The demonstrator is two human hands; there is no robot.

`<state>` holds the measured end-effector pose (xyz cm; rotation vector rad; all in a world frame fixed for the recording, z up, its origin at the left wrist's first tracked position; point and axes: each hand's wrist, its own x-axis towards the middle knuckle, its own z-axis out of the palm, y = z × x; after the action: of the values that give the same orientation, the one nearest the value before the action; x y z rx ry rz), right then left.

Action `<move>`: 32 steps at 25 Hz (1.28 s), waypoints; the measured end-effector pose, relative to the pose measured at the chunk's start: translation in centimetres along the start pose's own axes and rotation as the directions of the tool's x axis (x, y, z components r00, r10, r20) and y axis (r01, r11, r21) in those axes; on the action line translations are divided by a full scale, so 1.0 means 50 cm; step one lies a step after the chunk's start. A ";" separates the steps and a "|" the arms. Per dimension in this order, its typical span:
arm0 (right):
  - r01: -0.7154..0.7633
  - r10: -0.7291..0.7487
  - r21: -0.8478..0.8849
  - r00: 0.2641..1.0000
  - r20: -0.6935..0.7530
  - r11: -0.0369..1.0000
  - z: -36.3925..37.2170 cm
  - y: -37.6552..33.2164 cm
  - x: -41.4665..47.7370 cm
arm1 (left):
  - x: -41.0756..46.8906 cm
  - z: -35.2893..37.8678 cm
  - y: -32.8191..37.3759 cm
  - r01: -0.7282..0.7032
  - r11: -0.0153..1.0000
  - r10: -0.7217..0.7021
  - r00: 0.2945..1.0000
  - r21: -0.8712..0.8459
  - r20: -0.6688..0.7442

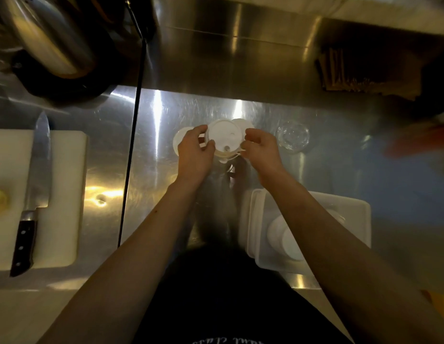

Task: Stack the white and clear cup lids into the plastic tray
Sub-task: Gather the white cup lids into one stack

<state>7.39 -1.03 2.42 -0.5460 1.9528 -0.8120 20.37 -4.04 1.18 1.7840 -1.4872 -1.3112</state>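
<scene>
A stack of white cup lids is held above the steel counter between both hands. My left hand grips its left edge and my right hand pinches its right edge. More white lids lie on the counter behind my left hand, and another peeks out behind the stack. Clear lids sit in a small pile to the right. The plastic tray stands at the front right under my right forearm, with white lids stacked inside it.
A white cutting board with a large knife lies at the left. A black cable runs down the counter. A steel pot stands at the back left. Brown items sit on the back right shelf.
</scene>
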 end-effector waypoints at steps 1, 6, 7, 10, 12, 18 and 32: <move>-0.007 0.007 0.015 1.000 -0.011 1.000 -0.007 0.005 0.006 | 0.003 0.007 0.003 -0.004 1.000 0.004 1.000 0.000 0.010; -0.010 0.009 -0.022 0.999 -0.048 1.000 -0.039 0.015 0.040 | 0.023 0.051 0.009 -0.002 0.999 -0.001 0.998 0.046 0.055; -0.004 0.002 -0.031 0.999 -0.049 1.000 -0.043 0.013 0.047 | 0.027 0.057 0.010 -0.004 0.998 0.001 0.998 0.057 0.056; 0.015 -0.017 -0.045 0.999 -0.042 0.999 -0.048 0.014 0.068 | 0.043 0.072 0.013 -0.008 0.998 0.005 0.999 0.055 0.050; 0.014 -0.016 -0.050 0.999 -0.044 0.999 -0.047 0.016 0.081 | 0.053 0.080 0.012 -0.012 0.998 0.009 0.999 0.065 0.052; 0.021 -0.023 -0.087 1.000 -0.021 0.996 -0.041 0.028 0.107 | 0.072 0.103 -0.003 -0.033 0.992 0.026 0.998 0.123 0.063; 0.082 -0.084 -0.165 0.996 -0.008 0.983 -0.035 0.051 0.146 | 0.103 0.120 -0.023 -0.064 0.983 0.046 0.994 0.174 0.103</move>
<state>2.25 -3.50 -3.06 -0.7258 2.0335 -0.7115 15.42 -7.19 -4.24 1.7947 -1.7429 -1.2910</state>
